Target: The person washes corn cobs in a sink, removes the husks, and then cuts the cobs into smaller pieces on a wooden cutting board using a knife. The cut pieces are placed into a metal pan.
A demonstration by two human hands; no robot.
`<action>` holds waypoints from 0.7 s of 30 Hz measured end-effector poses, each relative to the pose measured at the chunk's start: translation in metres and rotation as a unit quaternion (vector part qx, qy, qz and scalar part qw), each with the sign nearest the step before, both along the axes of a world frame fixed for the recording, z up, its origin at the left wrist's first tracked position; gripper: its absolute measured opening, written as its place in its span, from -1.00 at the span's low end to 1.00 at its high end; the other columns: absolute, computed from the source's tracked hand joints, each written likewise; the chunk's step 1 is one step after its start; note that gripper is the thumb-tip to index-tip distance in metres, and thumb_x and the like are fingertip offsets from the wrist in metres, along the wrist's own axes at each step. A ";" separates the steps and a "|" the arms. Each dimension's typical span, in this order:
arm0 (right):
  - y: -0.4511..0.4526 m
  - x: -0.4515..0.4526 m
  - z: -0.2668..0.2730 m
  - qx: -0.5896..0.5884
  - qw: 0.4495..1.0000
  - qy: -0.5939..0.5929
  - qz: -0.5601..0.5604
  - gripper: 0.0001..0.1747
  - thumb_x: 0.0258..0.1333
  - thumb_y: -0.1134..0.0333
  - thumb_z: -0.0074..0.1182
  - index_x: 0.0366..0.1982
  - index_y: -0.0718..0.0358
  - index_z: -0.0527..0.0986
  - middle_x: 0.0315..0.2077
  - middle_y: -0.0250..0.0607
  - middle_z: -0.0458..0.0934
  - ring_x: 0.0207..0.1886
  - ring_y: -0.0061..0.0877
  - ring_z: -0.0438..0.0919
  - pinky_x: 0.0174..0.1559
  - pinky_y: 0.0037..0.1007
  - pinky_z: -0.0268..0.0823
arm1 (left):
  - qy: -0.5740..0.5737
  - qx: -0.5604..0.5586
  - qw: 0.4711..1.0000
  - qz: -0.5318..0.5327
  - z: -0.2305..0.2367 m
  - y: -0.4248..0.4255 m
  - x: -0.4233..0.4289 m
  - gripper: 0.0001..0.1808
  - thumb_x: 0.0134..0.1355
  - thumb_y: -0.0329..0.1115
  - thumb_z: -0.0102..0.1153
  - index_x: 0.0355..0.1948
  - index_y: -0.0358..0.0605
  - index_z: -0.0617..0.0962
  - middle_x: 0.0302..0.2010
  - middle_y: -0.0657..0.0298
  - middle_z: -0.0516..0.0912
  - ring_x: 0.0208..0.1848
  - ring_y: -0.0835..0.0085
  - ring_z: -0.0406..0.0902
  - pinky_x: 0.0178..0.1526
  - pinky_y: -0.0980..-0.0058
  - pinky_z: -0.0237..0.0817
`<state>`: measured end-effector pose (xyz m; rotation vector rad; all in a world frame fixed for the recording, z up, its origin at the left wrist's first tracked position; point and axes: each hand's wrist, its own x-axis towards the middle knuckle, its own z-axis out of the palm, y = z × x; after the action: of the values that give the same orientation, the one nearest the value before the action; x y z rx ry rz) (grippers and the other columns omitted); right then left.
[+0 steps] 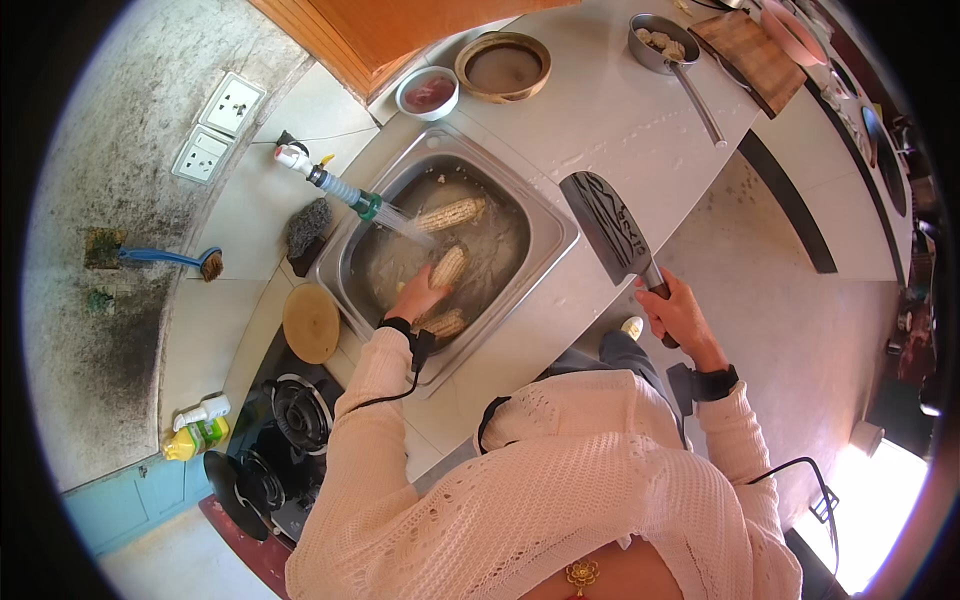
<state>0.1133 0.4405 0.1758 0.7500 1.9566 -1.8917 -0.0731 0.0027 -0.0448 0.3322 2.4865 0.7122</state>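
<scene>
A stainless steel sink (517, 300) holds cloudy water and several ears of corn. My left hand (418, 294) is in the sink, its fingers around the lower end of one corn cob (448, 268). Another cob (450, 215) lies above it, beside the water stream, and a further corn piece (442, 324) is just below my wrist. Water runs from the faucet's green-tipped hose (366, 204). My right hand (684, 315) grips the handle of a cleaver (606, 225), whose broad, dark-patterned blade is raised over the counter's front edge, right of the sink.
Behind the sink stand a white bowl with reddish contents (427, 94) and a brown round basin (503, 67). A long-handled pot (664, 43) and a wooden cutting board (750, 60) are at the upper right. A round wooden board (310, 322) and a gas stove (300, 412) lie left.
</scene>
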 end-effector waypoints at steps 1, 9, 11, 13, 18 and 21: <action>0.000 0.001 0.000 -0.002 1.000 0.006 0.000 -0.78 0.23 0.35 0.12 -0.16 0.32 0.45 -0.68 -0.47 0.32 -0.70 -0.73 0.25 -0.61 -0.55 0.10 | -0.044 -0.020 0.999 0.007 0.003 -0.002 0.000 -0.19 0.12 0.05 0.30 0.27 -0.26 0.41 0.03 -0.20 0.64 0.11 -0.07 0.57 0.15 0.16 0.34; 0.000 0.008 -0.003 0.009 1.000 0.010 0.005 -0.77 0.24 0.37 0.11 -0.14 0.34 0.46 -0.69 -0.46 0.32 -0.70 -0.72 0.26 -0.60 -0.55 0.11 | -0.028 -0.161 0.986 0.025 0.003 0.028 -0.003 -0.29 0.06 -0.02 0.29 0.19 -0.19 0.51 0.03 -0.12 0.66 0.11 -0.05 0.57 0.13 0.13 0.37; 0.001 0.010 -0.002 0.012 1.000 0.013 0.004 -0.77 0.24 0.37 0.11 -0.13 0.34 0.46 -0.69 -0.46 0.32 -0.70 -0.72 0.26 -0.61 -0.55 0.11 | -0.008 -0.154 0.988 0.027 0.006 0.030 -0.002 -0.26 0.05 0.00 0.29 0.23 -0.15 0.48 0.03 -0.10 0.66 0.11 -0.04 0.58 0.13 0.13 0.37; 0.002 0.012 -0.002 0.012 1.000 0.012 0.004 -0.77 0.24 0.37 0.11 -0.12 0.34 0.46 -0.69 -0.47 0.32 -0.70 -0.72 0.26 -0.61 -0.55 0.11 | 0.011 -0.133 0.990 0.051 0.019 0.026 0.004 -0.22 0.04 0.02 0.30 0.26 -0.10 0.46 0.04 -0.07 0.66 0.10 -0.03 0.58 0.12 0.14 0.38; 0.001 0.014 -0.004 -0.008 1.000 0.001 -0.018 -0.75 0.23 0.38 0.11 -0.09 0.33 0.45 -0.70 -0.47 0.30 -0.71 -0.72 0.24 -0.63 -0.54 0.09 | 0.068 -0.106 0.990 0.059 0.078 0.011 0.012 -0.15 -0.03 0.07 0.37 0.31 0.05 0.44 0.07 0.03 0.66 0.10 0.06 0.60 0.11 0.17 0.38; -0.002 0.014 -0.005 -0.023 1.000 -0.004 -0.017 -0.74 0.23 0.38 0.11 -0.09 0.33 0.44 -0.69 -0.47 0.29 -0.71 -0.73 0.23 -0.63 -0.54 0.09 | 0.118 -0.089 0.988 0.053 0.108 0.007 0.019 -0.17 -0.01 0.07 0.37 0.30 0.05 0.45 0.07 0.08 0.67 0.09 0.09 0.60 0.10 0.20 0.39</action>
<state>0.1271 0.4389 0.1708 0.7816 1.9009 -1.9432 -0.0539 0.0099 0.0632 0.2296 2.7859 0.5122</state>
